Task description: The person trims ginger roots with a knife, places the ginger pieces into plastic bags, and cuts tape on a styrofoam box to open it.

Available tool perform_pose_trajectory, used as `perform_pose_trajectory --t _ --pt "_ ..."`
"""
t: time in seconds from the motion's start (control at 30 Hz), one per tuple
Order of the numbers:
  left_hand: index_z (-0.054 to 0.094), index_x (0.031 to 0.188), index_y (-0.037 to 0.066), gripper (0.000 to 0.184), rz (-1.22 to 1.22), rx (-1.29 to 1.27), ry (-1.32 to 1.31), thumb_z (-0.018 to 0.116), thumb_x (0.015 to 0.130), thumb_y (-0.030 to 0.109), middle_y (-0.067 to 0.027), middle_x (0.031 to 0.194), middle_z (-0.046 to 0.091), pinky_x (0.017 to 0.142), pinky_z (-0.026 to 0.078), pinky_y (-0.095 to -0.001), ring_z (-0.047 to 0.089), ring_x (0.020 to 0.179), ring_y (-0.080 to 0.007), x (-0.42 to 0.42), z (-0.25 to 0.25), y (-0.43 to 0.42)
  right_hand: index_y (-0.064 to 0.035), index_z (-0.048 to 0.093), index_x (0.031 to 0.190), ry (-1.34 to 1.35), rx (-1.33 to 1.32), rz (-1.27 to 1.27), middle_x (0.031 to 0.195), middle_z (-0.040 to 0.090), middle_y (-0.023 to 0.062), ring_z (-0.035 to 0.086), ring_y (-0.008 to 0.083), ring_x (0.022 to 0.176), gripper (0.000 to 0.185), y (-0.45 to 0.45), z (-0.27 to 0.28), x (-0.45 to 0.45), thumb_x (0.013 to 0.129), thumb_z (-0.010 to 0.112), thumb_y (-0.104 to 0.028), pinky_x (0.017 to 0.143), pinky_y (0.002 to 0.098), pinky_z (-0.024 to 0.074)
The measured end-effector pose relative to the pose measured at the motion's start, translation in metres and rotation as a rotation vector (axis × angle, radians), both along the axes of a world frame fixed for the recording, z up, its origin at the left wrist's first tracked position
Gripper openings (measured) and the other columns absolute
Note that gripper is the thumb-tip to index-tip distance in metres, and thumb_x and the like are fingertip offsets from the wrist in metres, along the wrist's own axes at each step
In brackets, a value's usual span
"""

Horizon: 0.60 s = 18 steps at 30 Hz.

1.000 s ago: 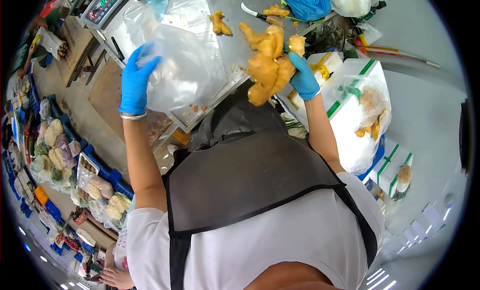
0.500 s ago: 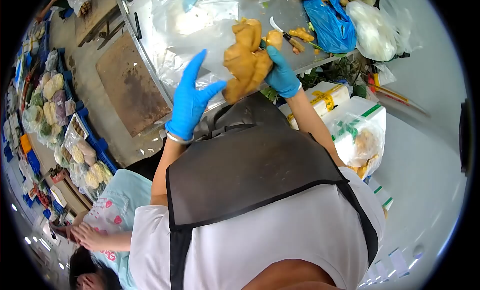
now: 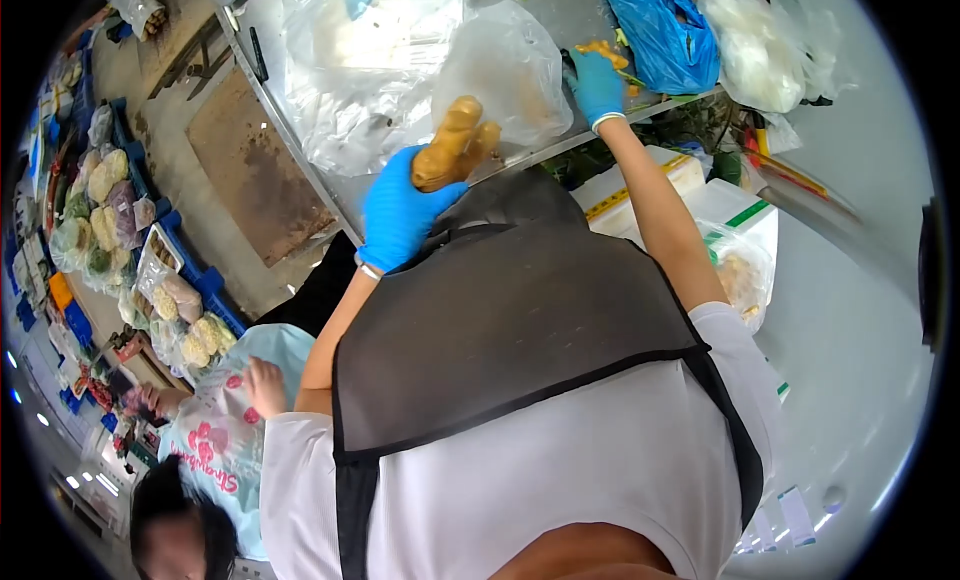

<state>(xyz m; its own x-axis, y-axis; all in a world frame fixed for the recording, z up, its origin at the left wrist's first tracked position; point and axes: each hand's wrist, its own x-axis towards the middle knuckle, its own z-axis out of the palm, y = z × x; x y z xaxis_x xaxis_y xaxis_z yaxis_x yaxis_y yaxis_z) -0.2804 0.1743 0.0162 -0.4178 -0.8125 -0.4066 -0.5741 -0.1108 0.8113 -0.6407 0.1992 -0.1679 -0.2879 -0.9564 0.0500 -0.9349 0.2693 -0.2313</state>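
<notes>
My left hand point(image 3: 398, 210), in a blue glove, is wrapped round the lower end of a knobbly piece of ginger point(image 3: 450, 145), held just over the near edge of the metal table. A cloudy clear plastic bag point(image 3: 510, 65) lies directly behind the ginger. My right hand point(image 3: 598, 88), in a teal glove, is low at the table's edge, right of that bag, with its fingers bent downward. What they grip is hidden. Small ginger pieces point(image 3: 605, 52) lie just beyond the right hand.
Clear plastic sheeting point(image 3: 370, 70) covers the table's left part. A blue plastic bag point(image 3: 662, 40) and a white plastic bag point(image 3: 750, 45) stand at the right. Below the edge are white foam boxes point(image 3: 735, 202). Another person point(image 3: 215, 450) is at my left, near bagged produce point(image 3: 105, 175).
The ginger has passed from my right hand to my left. My right hand has moved right, where a knife lay; the knife is no longer visible. The clear bag now lies nearer.
</notes>
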Motion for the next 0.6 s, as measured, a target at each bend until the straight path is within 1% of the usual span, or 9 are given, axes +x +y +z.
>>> perform_pose_trajectory --t 0.07,0.1,0.2,0.3,0.4,0.47,0.53,0.6 --pt "0.059 0.117 0.003 0.055 -0.125 -0.143 -0.054 0.081 0.074 0.027 -0.0176 0.107 0.065 0.083 0.051 -0.0391 0.065 0.096 -0.0324 -0.005 -0.003 -0.002 -0.0098 0.065 0.108 0.204 -0.004 -0.008 0.095 0.063 0.0161 0.062 0.0356 0.091 0.025 -0.003 0.001 0.006 0.085 0.061 -0.021 0.078 0.0457 0.05" --pt "0.058 0.119 0.003 0.056 -0.156 -0.165 -0.05 0.08 0.073 0.026 -0.0198 0.111 0.062 0.086 0.05 -0.0407 0.063 0.1 -0.0345 -0.007 -0.005 -0.002 -0.011 0.065 0.104 0.219 -0.046 -0.045 0.092 0.062 0.0144 0.062 0.0353 0.09 0.02 -0.005 0.001 0.008 0.086 0.059 -0.017 0.078 0.0455 0.0499" --pt "0.06 0.115 0.002 0.052 -0.217 -0.141 -0.135 0.077 0.073 0.027 -0.0194 0.104 0.066 0.085 0.05 -0.0412 0.064 0.098 -0.0348 -0.01 -0.022 -0.009 -0.0091 0.064 0.105 0.129 0.065 -0.082 0.096 0.063 0.0154 0.063 0.0349 0.091 0.023 -0.011 -0.006 0.001 0.084 0.061 -0.018 0.078 0.0447 0.0505" --pt "0.062 0.111 0.004 0.051 -0.25 -0.061 -0.308 0.08 0.071 0.031 -0.0186 0.103 0.066 0.082 0.051 -0.0406 0.064 0.095 -0.0356 -0.011 -0.025 -0.012 -0.007 0.063 0.107 -0.03 -0.022 -0.134 0.1 0.063 0.0177 0.063 0.0352 0.092 0.025 -0.008 0.009 0.004 0.085 0.061 -0.019 0.077 0.0436 0.0513" --pt "0.064 0.106 0.005 0.05 -0.188 -0.063 -0.346 0.079 0.07 0.035 -0.0181 0.099 0.067 0.079 0.052 -0.0415 0.065 0.091 -0.0357 0.0 -0.03 -0.008 -0.0052 0.062 0.108 -0.432 -0.249 -0.387 0.102 0.063 0.0199 0.063 0.0362 0.091 0.028 0.002 0.033 0.016 0.086 0.061 -0.022 0.077 0.0439 0.0513" --pt "0.064 0.105 0.005 0.05 -0.199 -0.085 -0.338 0.079 0.069 0.036 -0.0187 0.099 0.067 0.078 0.052 -0.0422 0.065 0.09 -0.0363 0.008 -0.038 -0.008 -0.0051 0.062 0.111 -0.553 -0.328 -0.349 0.102 0.063 0.0189 0.062 0.0376 0.086 0.025 0.012 0.063 0.037 0.09 0.057 -0.017 0.076 0.0435 0.051" --pt "0.064 0.105 0.005 0.05 -0.223 -0.096 -0.332 0.079 0.068 0.036 -0.0191 0.099 0.067 0.078 0.052 -0.0426 0.065 0.09 -0.0368 0.013 -0.05 -0.011 -0.0055 0.06 0.114 -0.475 -0.397 -0.19 0.1 0.062 0.0179 0.062 0.0371 0.084 0.026 0.016 0.122 0.078 0.09 0.056 -0.014 0.075 0.0432 0.0511" --pt "0.064 0.104 0.005 0.05 -0.267 -0.091 -0.331 0.078 0.068 0.037 -0.0192 0.099 0.067 0.078 0.052 -0.0427 0.065 0.09 -0.0372 0.016 -0.062 -0.013 -0.0081 0.058 0.12 -0.511 -0.146 0.152 0.094 0.061 0.0153 0.062 0.035 0.082 0.031 0.038 0.133 0.109 0.089 0.055 -0.01 0.07 0.0427 0.0513"
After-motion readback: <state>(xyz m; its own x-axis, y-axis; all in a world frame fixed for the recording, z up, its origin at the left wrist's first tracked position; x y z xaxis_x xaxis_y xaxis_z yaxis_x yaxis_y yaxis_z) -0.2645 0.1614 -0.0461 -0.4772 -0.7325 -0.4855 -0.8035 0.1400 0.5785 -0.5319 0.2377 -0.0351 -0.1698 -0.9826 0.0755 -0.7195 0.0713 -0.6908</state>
